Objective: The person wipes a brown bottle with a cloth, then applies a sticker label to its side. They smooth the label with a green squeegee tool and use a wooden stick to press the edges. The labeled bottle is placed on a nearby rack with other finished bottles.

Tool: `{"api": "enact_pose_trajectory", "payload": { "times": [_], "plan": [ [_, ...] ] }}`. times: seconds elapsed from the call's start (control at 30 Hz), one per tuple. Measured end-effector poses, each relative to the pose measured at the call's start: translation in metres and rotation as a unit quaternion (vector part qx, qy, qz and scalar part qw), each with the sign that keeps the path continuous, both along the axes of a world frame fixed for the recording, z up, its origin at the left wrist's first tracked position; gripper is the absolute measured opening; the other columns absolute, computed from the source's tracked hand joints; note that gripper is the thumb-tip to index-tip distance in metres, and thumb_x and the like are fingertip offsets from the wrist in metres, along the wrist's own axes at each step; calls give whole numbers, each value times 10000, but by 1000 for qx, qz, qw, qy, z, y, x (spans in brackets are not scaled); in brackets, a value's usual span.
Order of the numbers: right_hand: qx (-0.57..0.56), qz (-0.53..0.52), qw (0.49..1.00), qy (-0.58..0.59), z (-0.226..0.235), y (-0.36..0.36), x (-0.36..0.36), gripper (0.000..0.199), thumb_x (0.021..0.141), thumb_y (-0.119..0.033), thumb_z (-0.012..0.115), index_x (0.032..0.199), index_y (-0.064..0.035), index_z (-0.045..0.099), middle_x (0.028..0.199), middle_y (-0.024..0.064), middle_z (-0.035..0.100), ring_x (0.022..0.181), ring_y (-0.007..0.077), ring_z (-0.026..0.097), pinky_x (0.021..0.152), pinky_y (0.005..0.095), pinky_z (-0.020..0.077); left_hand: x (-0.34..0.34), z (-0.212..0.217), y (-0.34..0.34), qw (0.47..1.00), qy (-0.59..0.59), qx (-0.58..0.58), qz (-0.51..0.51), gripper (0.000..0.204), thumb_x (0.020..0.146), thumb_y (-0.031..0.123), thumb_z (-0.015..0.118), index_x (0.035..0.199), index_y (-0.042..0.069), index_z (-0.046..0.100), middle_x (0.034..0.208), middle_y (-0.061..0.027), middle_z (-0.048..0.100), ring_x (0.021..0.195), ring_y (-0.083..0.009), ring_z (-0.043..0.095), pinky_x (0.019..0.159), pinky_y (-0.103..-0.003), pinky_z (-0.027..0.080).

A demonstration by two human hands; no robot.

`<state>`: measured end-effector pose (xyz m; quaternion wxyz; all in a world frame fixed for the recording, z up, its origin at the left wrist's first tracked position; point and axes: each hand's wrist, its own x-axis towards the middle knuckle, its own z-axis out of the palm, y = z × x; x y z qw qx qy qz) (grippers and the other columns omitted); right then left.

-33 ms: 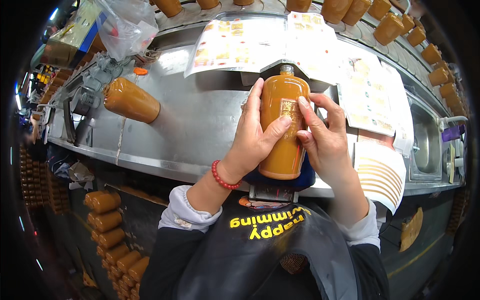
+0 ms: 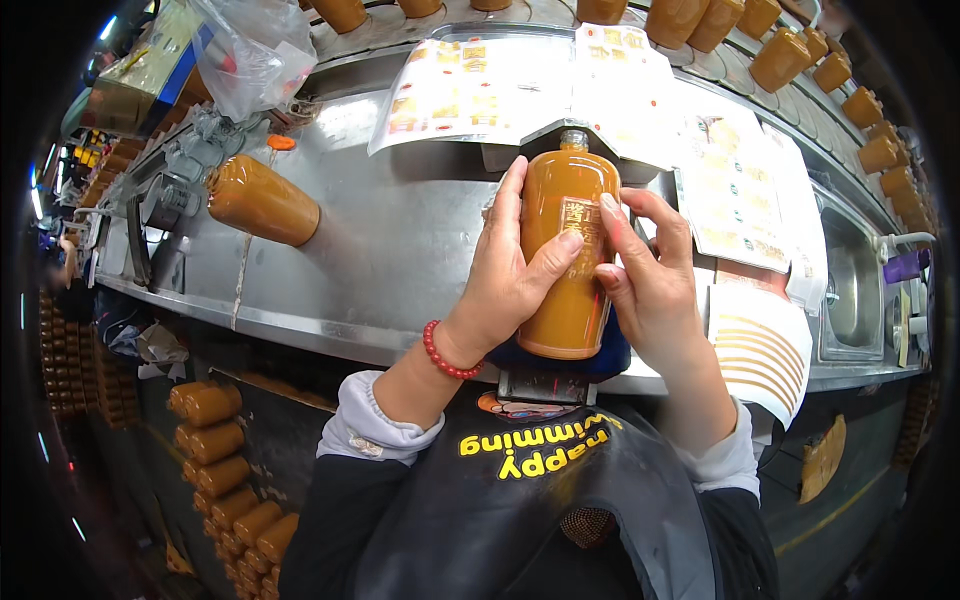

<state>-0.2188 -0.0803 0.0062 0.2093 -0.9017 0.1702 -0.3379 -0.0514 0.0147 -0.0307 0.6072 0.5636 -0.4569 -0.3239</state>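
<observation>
A glossy brown bottle [image 2: 555,310] with a clear neck lies tilted before me, its neck pointing away. My left hand [image 2: 510,265] wraps its left side, with the thumb lying across the front. On the bottle's face is a narrow label [image 2: 580,225] with gold characters. My right hand [image 2: 655,275] is at the right side, index fingertip on the label's upper right edge and thumb bent against the bottle lower down. Its other fingers curl partly out of sight beside the bottle. Under the bottle's base a dark blue pad [image 2: 617,350] shows.
Another brown bottle [image 2: 262,202] lies on the steel worktop [image 2: 400,240] at left. Printed label sheets [image 2: 470,95] cover the back, and a sheet with gold strips [image 2: 758,350] hangs at right by a sink [image 2: 855,290]. Bottles stand on a conveyor [image 2: 540,12] behind; several are stacked lower left [image 2: 220,470].
The bottles on the conveyor have shifted slightly to the right. My right index finger and thumb have moved very slightly on the bottle; my left hand stays in place.
</observation>
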Motion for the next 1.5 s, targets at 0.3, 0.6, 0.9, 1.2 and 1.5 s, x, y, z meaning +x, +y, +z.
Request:
{"api": "enact_pose_trajectory", "payload": {
  "times": [0.3,0.6,0.9,1.2,1.5],
  "plan": [
    [13,10,1000,-7,-9,2,-2,471,877,-148,711,1328,-47,623,1341,200,504,1216,367,501,1034,441,425,-7,-6,-6,998,0,-35,46,855,947,370,648,1497,-121,217,1405,-294,434,1305,-361,421,1131,-440,313],
    [32,16,999,-3,-11,5,-6,464,883,-163,709,1328,-60,628,1365,202,493,1246,370,487,1053,443,411,-2,-2,-3,1000,14,-18,10,828,961,265,634,1521,-110,154,1485,-238,363,1371,-281,388,1143,-387,324],
    [39,14,999,-5,-12,6,-6,449,905,-183,697,1332,-62,626,1376,201,489,1253,366,485,1060,441,407,-4,-8,-7,999,8,-25,40,813,964,312,637,1501,-120,205,1427,-261,428,1324,-303,449,1116,-397,358],
    [32,18,999,-5,-12,7,-7,462,886,-168,709,1331,-75,629,1373,206,486,1246,371,488,1055,442,404,1,0,-8,997,73,-8,-6,717,1003,193,587,1528,-58,168,1417,-180,460,1273,-188,499,1055,-322,435],
    [36,16,999,-7,-12,8,-7,463,876,-162,714,1325,-80,637,1382,205,482,1244,369,487,1058,439,402,-1,-2,-7,995,100,-24,3,724,1021,299,566,1509,-99,207,1434,-231,447,1309,-240,478,1086,-346,399]
  ]
}}
